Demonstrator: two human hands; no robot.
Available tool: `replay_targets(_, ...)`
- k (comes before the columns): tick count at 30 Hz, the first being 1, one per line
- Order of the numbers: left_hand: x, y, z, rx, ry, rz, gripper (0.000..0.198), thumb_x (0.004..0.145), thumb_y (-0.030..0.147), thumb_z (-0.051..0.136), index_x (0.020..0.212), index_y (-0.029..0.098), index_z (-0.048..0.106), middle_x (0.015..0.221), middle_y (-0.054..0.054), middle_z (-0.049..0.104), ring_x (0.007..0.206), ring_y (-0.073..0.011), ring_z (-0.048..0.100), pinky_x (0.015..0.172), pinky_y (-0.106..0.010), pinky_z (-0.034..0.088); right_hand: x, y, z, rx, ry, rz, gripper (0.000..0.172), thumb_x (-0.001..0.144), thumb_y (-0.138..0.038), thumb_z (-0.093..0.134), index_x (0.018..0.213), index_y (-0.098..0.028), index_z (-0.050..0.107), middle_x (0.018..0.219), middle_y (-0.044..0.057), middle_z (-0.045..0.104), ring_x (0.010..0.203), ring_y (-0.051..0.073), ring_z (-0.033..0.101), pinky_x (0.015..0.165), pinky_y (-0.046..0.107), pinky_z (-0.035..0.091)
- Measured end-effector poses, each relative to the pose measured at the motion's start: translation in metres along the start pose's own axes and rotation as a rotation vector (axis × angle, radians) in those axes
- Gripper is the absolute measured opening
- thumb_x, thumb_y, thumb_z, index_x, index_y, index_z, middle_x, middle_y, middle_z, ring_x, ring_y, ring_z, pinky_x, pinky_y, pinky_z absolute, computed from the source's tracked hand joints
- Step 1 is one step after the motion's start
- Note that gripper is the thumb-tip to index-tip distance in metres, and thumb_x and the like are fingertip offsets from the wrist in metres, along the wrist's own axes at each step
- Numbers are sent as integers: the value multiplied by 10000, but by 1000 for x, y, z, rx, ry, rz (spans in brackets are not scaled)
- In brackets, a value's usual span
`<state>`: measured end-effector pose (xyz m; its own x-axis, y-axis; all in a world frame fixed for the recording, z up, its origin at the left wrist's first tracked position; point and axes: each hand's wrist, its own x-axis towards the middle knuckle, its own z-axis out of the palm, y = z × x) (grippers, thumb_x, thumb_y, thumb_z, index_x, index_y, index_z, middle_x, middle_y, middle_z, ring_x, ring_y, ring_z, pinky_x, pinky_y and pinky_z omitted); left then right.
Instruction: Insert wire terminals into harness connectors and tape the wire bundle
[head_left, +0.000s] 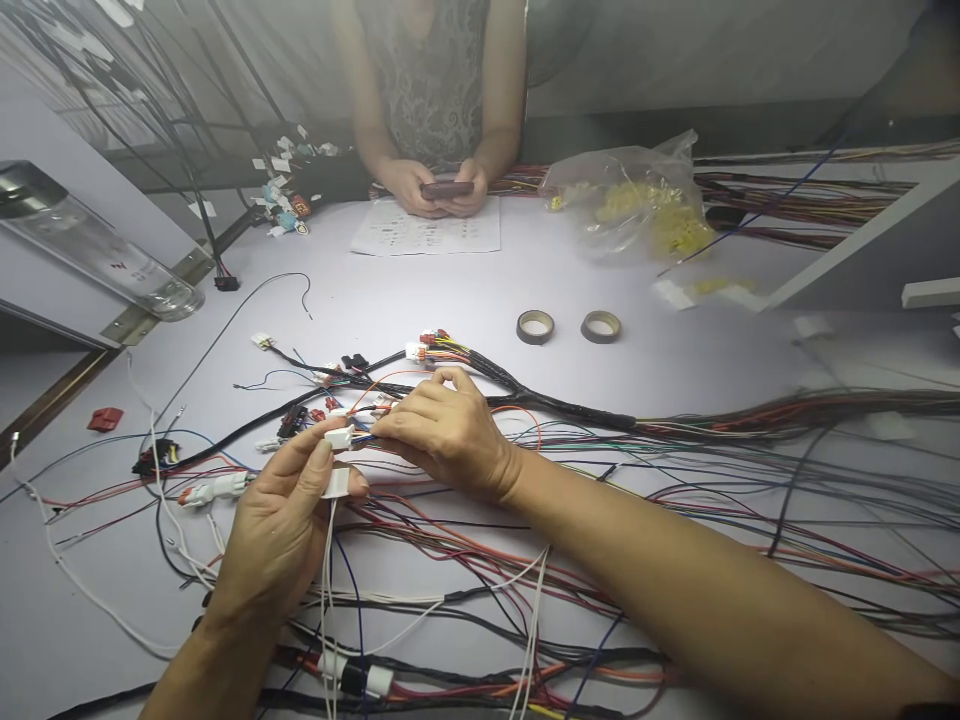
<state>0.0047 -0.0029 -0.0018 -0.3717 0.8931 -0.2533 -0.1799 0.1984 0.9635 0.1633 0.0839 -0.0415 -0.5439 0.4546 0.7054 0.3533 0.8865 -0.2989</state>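
plug point(339, 438) clamped in left fingers point(319, 464), wires point(363, 436) already leading from it; right fingers point(409, 425) pinch those; loose wires point(420, 530) below fingers seem unfinished.

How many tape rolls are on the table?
2: the left roll lies beyond the right hand; the right roll lies beside it, not touching. Others may be hidden.
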Motion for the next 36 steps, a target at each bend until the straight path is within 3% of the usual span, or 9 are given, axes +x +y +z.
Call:
replay_targets(9,1,-2,0,7,3,4,384,744,309,743,1115,233,674,778,-8,656,585,-85,562,651,-180,514,-1,1,1,-72,74,-73,179,980,-263,480,940,-227,650,794,-30,713,747,122,545,820,340,274)
replay_targets(15,1,2,0,-22,16,-15,421,778,268,716,1190,236,634,954,-32,657,613,-69,590,660,-160,538,0,2,3,-34,64,27,222,967,-345,501,910,-218,674,809,-12,730,739,133,559,797,341,273)
replay_targets(20,6,5,-5,-214,84,-124,225,859,122,584,1066,160,664,850,-44,632,669,-81,623,661,-163,567,-2,0,4,-23,105,84,200,947,-332,537,908,-214,693,819,-19,735,732,127,570,810,342,267)
replay_targets(24,10,8,-9,-314,166,-144,207,899,63,480,1007,101,653,775,-41,613,670,-75,635,658,-154,572,-3,-3,6,-49,37,140,231,964,-330,502,905,-224,699,820,-18,736,741,126,569,821,342,251)
replay_targets(30,8,5,-14,-364,236,-106,118,876,73,536,942,64,634,799,-71,626,698,-123,667,652,-204,590,3,-13,1,-198,-190,180,193,940,-332,524,967,-239,691,891,4,726,827,173,550,837,363,240)
replay_targets(34,5,5,-16,-415,207,-77,82,846,53,571,897,61,635,865,-77,638,718,-143,674,632,-223,590,13,-42,-15,-221,-221,112,337,904,-370,576,1217,-247,585,1141,44,660,1000,215,521,891,376,254)
replay_targets(36,3,5,-16,-443,184,-68,82,832,42,584,890,60,639,862,-76,643,696,-130,662,618,-210,576,16,-62,-16,-212,-226,37,349,923,-328,552,1265,-255,545,1153,43,640,1013,206,512,895,363,272)
